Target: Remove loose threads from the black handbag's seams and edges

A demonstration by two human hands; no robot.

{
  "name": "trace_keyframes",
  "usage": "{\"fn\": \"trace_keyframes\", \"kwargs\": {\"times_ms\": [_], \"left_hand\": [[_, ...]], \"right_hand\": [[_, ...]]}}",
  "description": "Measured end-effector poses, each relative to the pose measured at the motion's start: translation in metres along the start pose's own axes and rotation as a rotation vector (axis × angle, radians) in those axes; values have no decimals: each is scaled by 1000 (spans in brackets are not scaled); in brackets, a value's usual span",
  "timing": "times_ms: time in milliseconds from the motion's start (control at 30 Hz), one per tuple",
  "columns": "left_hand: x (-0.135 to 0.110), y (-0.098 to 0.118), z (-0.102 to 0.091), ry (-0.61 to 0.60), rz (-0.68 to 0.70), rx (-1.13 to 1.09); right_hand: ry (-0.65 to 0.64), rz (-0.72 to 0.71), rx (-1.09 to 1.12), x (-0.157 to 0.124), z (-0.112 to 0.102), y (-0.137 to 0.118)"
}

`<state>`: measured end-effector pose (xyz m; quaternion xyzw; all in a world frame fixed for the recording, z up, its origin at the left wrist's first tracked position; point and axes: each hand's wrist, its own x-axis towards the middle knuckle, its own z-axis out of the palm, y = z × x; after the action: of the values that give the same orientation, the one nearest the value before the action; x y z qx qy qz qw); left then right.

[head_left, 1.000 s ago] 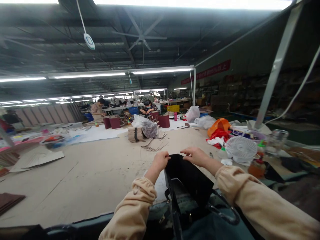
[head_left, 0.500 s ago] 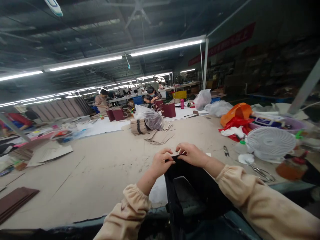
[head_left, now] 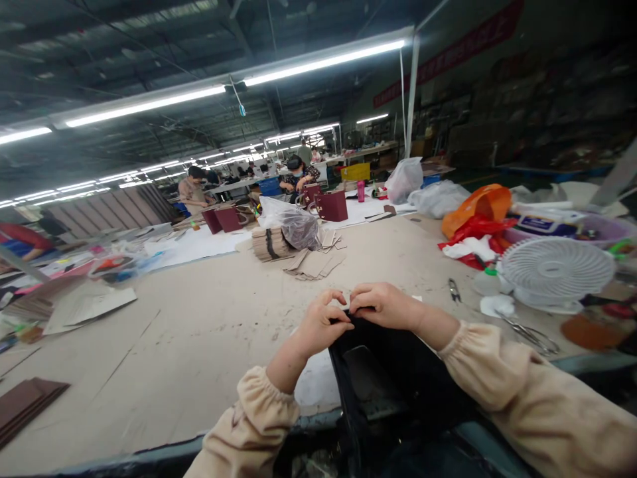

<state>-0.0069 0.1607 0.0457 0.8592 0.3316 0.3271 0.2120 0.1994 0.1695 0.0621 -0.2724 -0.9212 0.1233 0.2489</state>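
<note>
A piece of black fabric, perhaps part of a bag, hangs over the near table edge toward my lap. At its top edge my left hand pinches the cloth between thumb and fingers. Close beside it, almost touching, my right hand grips the same edge with its fingers curled over. The exact spot under the fingertips is hidden. White paper lies under the cloth on the table. To the right of my right hand lie thread snips and a pair of scissors.
The worktable carries a bundle of brown card pieces, a plastic bag and maroon boxy bags. A white fan stands at right. Maroon panels lie at left. Co-workers are at the far side.
My right hand has shifted slightly and its fingers are more curled over the black edge. My left hand keeps its pinch. The whole view has tilted a little downward.
</note>
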Motion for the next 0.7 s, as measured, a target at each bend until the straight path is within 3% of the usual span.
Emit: {"fn": "trace_keyframes", "kwargs": {"times_ms": [200, 433, 567, 700], "left_hand": [[2, 2, 0, 11, -5, -51], [-1, 6, 10, 186, -223, -125], [8, 3, 5, 72, -390, -235], [21, 0, -2, -130, -327, -54]], "right_hand": [[18, -117, -122, 3, 2, -1], [72, -120, -193, 6, 1, -1], [65, -128, -176, 5, -3, 0], [51, -145, -195, 5, -5, 1]]}}
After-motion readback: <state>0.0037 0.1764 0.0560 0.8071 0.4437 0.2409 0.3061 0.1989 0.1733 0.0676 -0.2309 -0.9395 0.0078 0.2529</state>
